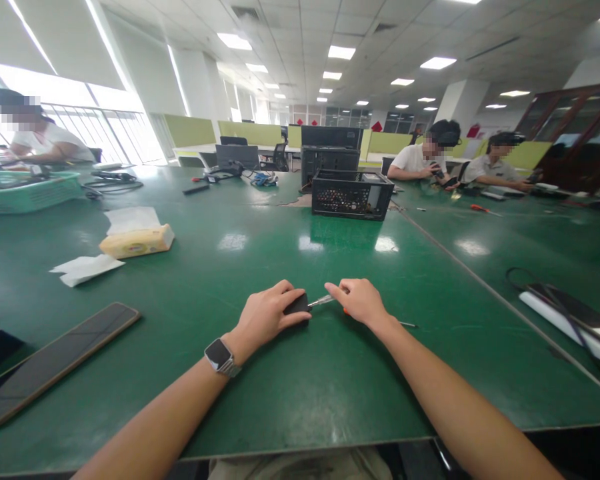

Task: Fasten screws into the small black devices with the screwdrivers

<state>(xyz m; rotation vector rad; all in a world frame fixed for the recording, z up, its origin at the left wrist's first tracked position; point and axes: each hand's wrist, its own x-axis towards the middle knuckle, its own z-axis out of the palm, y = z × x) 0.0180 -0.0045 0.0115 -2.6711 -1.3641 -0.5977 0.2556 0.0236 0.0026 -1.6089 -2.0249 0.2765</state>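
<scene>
L hand [260,316] grips a small black block [296,305] at the near-centre of the green table [280,400]; thumb on the near side, fingers over the far side. Block sits just in front of the person, btwn the 2 hands, its R end facing the R hand [363,301]. Its long axis: can't tell, as fingers cover much of it. R hand's fingers are curled round a thin silvery tool [322,300], thumb laid along it. Tool's long axis runs R to L, slanting slightly toward the person; tip pts L, at the block's R end. Can't tell if it's in the block or only touching. A bit of orange [345,311] shows under the R hand, & a thin metal rod [409,325] sticks out past the R wrist, pointing R.

L wrist wears a watch [220,356]. Off to the L: a phone [63,360], long axis slanting away & to the R; a loose tissue [87,268] and a yellow tissue pack [139,241] beyond it. Far L, a green basket [55,195]. Straight ahead, a black metal case [353,195]. On the R, a white-edged device [570,327] w/ a dark cable. 3 co-workers sit farther off, 1 L, 2 R.
</scene>
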